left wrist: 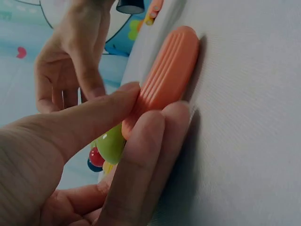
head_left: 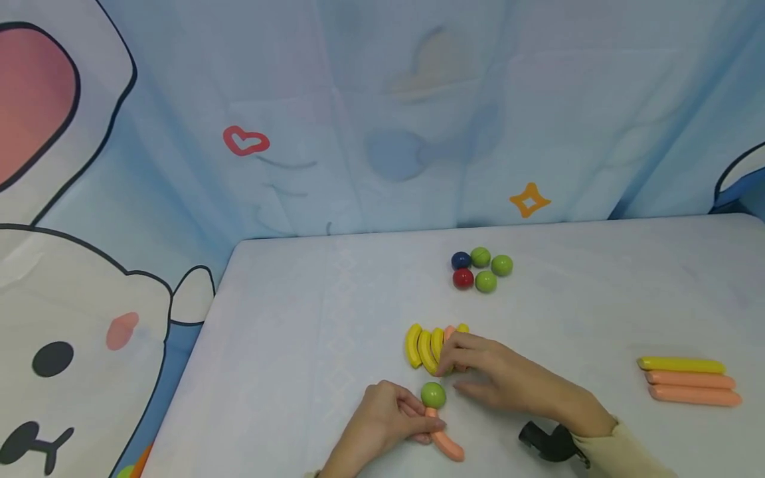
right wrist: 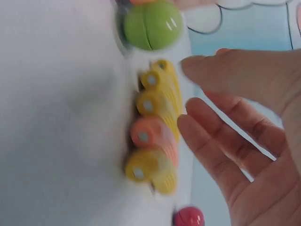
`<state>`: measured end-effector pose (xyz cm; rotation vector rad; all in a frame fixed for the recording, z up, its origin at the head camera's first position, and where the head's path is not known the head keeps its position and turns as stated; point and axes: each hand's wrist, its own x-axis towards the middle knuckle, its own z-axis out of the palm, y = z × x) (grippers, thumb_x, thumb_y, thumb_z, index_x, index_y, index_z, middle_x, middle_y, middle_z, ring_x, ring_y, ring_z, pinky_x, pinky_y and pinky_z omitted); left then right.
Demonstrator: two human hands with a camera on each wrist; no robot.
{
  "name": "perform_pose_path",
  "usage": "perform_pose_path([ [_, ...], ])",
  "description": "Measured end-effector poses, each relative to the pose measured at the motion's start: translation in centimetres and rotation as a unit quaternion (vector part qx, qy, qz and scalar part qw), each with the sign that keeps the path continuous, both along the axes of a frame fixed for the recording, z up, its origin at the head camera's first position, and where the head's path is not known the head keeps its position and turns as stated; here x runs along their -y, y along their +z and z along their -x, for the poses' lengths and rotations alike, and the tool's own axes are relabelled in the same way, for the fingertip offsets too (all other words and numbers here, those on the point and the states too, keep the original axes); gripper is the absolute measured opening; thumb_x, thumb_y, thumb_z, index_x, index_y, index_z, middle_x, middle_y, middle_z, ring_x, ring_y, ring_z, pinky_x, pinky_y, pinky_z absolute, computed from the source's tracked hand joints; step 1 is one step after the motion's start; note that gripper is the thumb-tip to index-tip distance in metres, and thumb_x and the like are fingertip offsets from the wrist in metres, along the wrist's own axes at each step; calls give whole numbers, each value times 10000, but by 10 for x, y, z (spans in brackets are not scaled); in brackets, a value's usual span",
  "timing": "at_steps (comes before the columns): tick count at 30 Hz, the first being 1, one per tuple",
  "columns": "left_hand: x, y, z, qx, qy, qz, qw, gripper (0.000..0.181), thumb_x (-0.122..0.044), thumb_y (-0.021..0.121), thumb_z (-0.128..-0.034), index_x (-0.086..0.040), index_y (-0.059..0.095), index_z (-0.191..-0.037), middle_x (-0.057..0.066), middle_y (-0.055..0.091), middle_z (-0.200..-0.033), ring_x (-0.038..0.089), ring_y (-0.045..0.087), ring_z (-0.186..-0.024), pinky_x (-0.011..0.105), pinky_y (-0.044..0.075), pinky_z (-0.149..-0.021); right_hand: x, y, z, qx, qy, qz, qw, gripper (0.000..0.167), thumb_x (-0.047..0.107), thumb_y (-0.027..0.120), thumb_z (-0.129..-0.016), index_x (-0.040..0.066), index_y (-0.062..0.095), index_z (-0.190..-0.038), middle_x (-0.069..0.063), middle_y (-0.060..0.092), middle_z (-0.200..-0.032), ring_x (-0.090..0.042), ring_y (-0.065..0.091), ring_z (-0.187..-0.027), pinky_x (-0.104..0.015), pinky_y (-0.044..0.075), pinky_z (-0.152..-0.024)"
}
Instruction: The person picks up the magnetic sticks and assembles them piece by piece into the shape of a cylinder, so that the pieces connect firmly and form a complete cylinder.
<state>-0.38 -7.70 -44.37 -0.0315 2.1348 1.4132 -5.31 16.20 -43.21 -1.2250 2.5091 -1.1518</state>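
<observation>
In the head view my left hand (head_left: 385,417) pinches an orange curved magnetic rod (head_left: 448,446) between thumb and fingers. A green ball (head_left: 433,395) sits against its far end. Close up in the left wrist view, the orange rod (left wrist: 164,70) shows a ribbed side. My right hand (head_left: 493,372) is over the right part of a row of yellow curved rods (head_left: 414,345) and partly hides them. In the right wrist view its thumb and fingers are spread apart and hold nothing. One orange curved rod (right wrist: 151,134) lies among the yellow ones, pale round ends showing.
Farther back is a cluster of green balls (head_left: 486,281), a red ball (head_left: 463,279) and a dark blue ball (head_left: 461,260). At the right lie a straight yellow rod (head_left: 681,364) and two straight orange rods (head_left: 693,395). A black wrist device (head_left: 552,443) is by the right sleeve.
</observation>
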Motion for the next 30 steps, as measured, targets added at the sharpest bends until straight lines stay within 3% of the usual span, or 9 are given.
perform_pose_path([
  [3,1,5,-2,-137,-255,415,9987,313,-358,913,-817,-143,719,-699,-39,670,-552,99,658,-518,199,467,-525,-11,2,4,-80,-148,202,9997,349,-57,812,-863,208,716,-1069,113,621,-1084,-111,610,-973,-276,574,-852],
  [6,6,11,0,-1004,-836,901,9873,339,-416,913,-805,-172,695,-714,-131,631,-606,20,570,-574,189,436,-550,-23,6,9,-175,-374,273,9988,334,-46,812,-868,199,717,-1074,116,626,-1068,-104,627,-945,-278,589,-812],
  [8,11,15,4,-1881,-1359,1176,9656,315,-409,924,-795,-185,707,-845,-166,639,-775,8,561,-700,178,464,-627,-34,8,11,-222,-554,289,9978,340,-50,812,-866,191,722,-1088,121,637,-1073,-80,628,-941,-283,598,-793],
  [11,15,16,10,-3007,-2070,1280,9222,470,-358,941,-777,-193,693,-1140,-131,606,-1087,8,575,-959,169,516,-855,-50,9,15,-319,-800,373,9956,344,-75,801,-865,172,720,-1090,93,655,-1054,-44,620,-916,-271,595,-756],
  [13,15,14,13,-3411,-2471,1309,8975,568,-364,922,-800,-209,658,-1278,-99,570,-1237,36,552,-1104,190,501,-974,-59,8,18,-357,-881,462,9944,358,-96,798,-855,155,713,-1095,59,667,-1045,-36,624,-900,-253,590,-753],
  [16,14,8,15,-3613,-2819,1261,8798,546,-349,893,-838,-213,666,-1315,-76,559,-1306,48,541,-1171,198,483,-1026,-68,6,23,-336,-933,535,9936,373,-112,793,-851,143,703,-1107,30,678,-1047,-41,637,-893,-222,580,-770],
  [18,12,3,15,-3693,-2906,1167,8749,486,-336,880,-854,-203,697,-1284,-78,580,-1268,32,556,-1131,167,483,-995,-72,4,25,-307,-953,515,9936,379,-105,798,-851,148,699,-1116,26,681,-1054,-44,646,-887,-213,576,-781],
  [21,10,-4,15,-3756,-2826,961,8774,394,-308,876,-861,-180,734,-1206,-94,606,-1163,-12,565,-1000,103,474,-907,-76,2,27,-274,-1078,434,9928,369,-80,810,-853,158,704,-1115,29,685,-1059,-43,647,-879,-219,578,-780],
  [30,-8,-10,12,-3464,-2411,677,9041,293,-242,867,-874,-153,749,-1128,-108,638,-1071,-75,538,-852,67,479,-758,-82,-2,42,-430,-1799,137,9826,313,-60,812,-862,116,704,-1097,-4,673,-1058,-42,606,-858,-260,582,-749],
])
